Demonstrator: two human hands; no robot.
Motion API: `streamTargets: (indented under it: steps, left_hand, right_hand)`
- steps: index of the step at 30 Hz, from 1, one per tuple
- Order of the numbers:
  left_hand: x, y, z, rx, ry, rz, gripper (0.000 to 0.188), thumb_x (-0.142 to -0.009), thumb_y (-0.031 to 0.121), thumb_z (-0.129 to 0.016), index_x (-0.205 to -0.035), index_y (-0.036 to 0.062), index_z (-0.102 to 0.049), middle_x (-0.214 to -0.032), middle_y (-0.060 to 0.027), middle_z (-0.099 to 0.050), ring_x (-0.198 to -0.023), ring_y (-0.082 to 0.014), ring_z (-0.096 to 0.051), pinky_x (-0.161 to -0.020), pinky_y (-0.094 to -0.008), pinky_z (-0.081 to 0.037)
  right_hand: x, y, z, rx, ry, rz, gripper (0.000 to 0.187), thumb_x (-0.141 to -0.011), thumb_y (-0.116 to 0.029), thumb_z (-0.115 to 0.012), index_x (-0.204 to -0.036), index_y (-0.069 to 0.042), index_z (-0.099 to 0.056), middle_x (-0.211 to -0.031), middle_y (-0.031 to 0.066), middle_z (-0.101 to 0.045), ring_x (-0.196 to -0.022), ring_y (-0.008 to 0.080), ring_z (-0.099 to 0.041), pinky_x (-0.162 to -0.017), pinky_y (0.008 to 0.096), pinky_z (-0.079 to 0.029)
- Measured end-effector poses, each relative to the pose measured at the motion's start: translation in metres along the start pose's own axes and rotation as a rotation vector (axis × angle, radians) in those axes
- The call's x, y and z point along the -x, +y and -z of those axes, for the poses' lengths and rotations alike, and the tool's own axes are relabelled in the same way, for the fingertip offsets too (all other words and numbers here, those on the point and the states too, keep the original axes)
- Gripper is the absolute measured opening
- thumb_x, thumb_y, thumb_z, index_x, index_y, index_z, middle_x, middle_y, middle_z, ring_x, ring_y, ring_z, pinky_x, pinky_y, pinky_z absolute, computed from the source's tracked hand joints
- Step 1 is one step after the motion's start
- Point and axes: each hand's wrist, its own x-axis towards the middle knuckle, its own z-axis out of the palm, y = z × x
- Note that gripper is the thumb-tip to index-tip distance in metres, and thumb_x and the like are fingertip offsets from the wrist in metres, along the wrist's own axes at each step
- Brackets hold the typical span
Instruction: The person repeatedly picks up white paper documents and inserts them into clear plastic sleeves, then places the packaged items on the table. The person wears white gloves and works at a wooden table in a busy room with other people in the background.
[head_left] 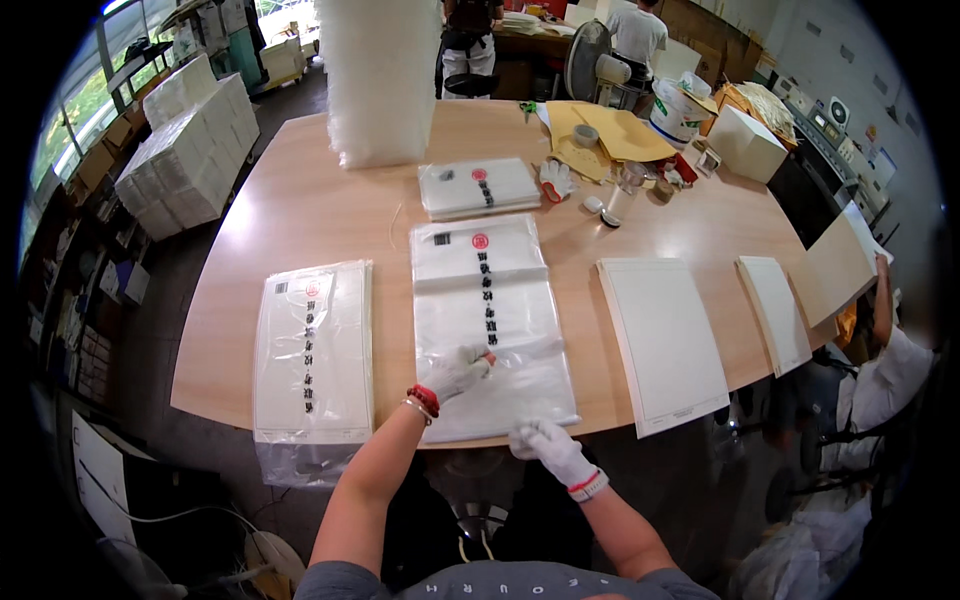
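A stack of clear plastic bags with dark printed characters and a red round mark lies in front of me, reaching the table's near edge. My left hand, in a white glove with a bare fingertip showing, rests on the lower part of the top bag, fingers curled. At the stack's near right corner is my right hand, gloved too, fingers bent together; whether bag film is between them cannot be made out. To the left lies a bag filled with white paper, its loose plastic end hanging over the edge.
On the right lie a large paper stack and a narrower one. Behind are folded bags, a spare glove, a tall translucent wrapped stack and yellow envelopes. At far right a co-worker holds a board.
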Motion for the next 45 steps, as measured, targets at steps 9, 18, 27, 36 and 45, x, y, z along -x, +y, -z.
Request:
streamTargets:
  steps: [9, 18, 27, 36, 45]
  left_hand:
    - [-0.027, -0.021, 0.030, 1.287, 0.178, -0.196, 0.011, -0.087, 0.009, -0.044, -0.086, 0.0034, -0.054, -0.079, -0.0066, -0.060, -0.070, -0.0134, -0.054, -0.072, -0.0277, -0.048]
    - [0.019, 0.094, 0.026, 0.637, 0.026, -0.157, 0.028, -0.090, 0.005, -0.048, -0.118, 0.0009, -0.044, -0.094, -0.0051, -0.063, -0.061, -0.0043, -0.046, -0.057, -0.0196, -0.042]
    - [0.089, 0.105, 0.023, 0.142, 0.086, -0.223, 0.051, -0.081, 0.000, -0.059, -0.127, -0.0033, -0.037, -0.095, -0.0085, -0.064, -0.070, -0.0111, -0.055, -0.066, -0.0241, -0.046]
    - [0.172, 0.087, -0.011, -0.400, 0.677, -0.634, 0.045, -0.067, 0.009, -0.072, -0.109, 0.0074, -0.056, -0.095, -0.0079, -0.061, -0.081, -0.0266, -0.060, -0.070, -0.0340, -0.049]
    - [0.174, 0.103, -0.119, -0.057, -0.204, -0.249, 0.018, -0.085, 0.017, -0.059, -0.100, 0.0057, -0.061, -0.092, -0.0108, -0.063, -0.089, -0.0206, -0.062, -0.079, -0.0295, -0.048]
  right_hand:
    - [-0.083, -0.005, 0.024, 0.389, 0.283, 0.329, 0.032, -0.083, -0.027, -0.064, -0.104, -0.004, -0.058, -0.106, 0.0117, -0.056, -0.099, 0.0232, -0.052, -0.088, 0.0351, -0.041]
    - [-0.089, -0.058, -0.055, 0.779, 0.353, 0.985, 0.014, -0.082, -0.009, -0.057, -0.093, -0.001, -0.054, -0.088, 0.0147, -0.057, -0.084, 0.0303, -0.058, -0.073, 0.0374, -0.048]
    - [0.001, -0.013, -0.032, 0.996, -0.025, 0.568, 0.020, -0.085, -0.017, -0.053, -0.098, -0.004, -0.058, -0.092, 0.0123, -0.060, -0.087, 0.0296, -0.058, -0.076, 0.0396, -0.047]
    - [0.097, -0.043, 0.175, 1.716, 0.757, 0.661, 0.054, -0.068, -0.034, -0.072, -0.110, -0.005, -0.053, -0.111, 0.0158, -0.053, -0.107, 0.0329, -0.049, -0.091, 0.0413, -0.041]
    - [0.096, -0.059, 0.212, 1.657, 0.687, 0.779, 0.014, -0.078, -0.019, -0.060, -0.085, -0.008, -0.058, -0.078, 0.0112, -0.059, -0.077, 0.0313, -0.058, -0.068, 0.0417, -0.046]
